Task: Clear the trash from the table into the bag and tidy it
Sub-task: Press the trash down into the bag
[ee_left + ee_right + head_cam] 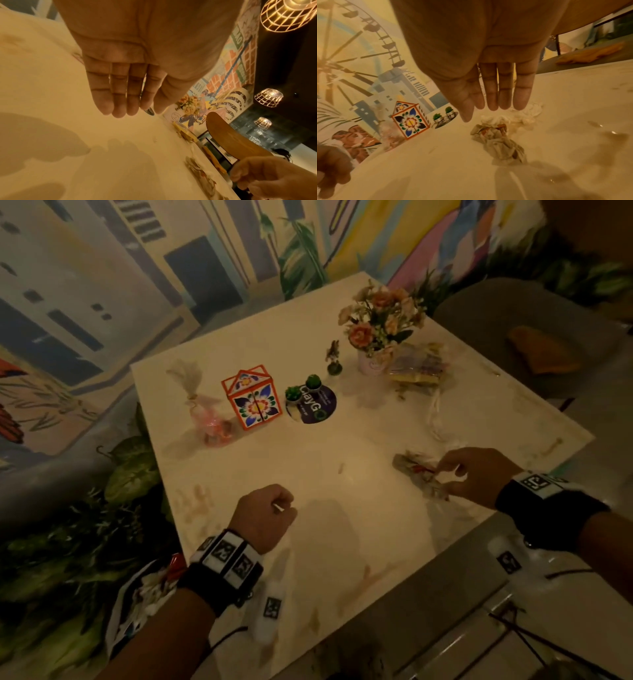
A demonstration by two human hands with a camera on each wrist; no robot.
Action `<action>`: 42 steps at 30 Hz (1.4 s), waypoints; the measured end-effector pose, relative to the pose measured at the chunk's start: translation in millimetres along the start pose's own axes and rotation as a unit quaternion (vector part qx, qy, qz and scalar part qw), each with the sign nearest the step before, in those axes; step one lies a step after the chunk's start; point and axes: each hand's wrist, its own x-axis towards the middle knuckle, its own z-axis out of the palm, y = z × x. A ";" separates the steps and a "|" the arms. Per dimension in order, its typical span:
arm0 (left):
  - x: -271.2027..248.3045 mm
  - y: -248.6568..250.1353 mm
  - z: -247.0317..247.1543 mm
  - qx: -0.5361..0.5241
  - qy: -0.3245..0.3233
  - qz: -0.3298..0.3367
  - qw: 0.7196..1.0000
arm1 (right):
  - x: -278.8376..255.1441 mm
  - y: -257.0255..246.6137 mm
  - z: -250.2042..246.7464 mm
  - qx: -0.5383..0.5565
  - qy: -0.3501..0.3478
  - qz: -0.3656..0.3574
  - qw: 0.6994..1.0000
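Light: we see a dim, warm room; lit wire lamps (288, 14) glow at the left wrist view's upper right.
Shadows: soft hand shadows fall on the table (342, 440).
Blur: the head view is soft and grainy.
Distortion: both wrist views bend strongly at their edges.

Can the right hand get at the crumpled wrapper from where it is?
Probably yes. The right hand hovers open just above the crumpled wrapper with bare table around it; only loose white tissue lies just beyond, not between them.
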 end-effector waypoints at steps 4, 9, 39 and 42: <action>32.1 18.6 18.5 -0.003 -0.002 0.014 1.000 | 14.5 10.3 9.9 -0.020 0.012 0.017 1.000; 72.6 40.1 41.7 0.023 -0.034 0.019 0.999 | 28.9 9.6 16.0 -0.011 0.027 0.052 0.998; 147.4 124.1 114.7 0.148 -0.006 0.095 0.984 | 121.0 51.1 -25.1 0.070 -0.027 -0.054 0.996; 156.4 126.8 118.8 0.191 -0.024 0.131 0.973 | 122.8 52.7 -38.1 0.104 0.005 -0.042 0.994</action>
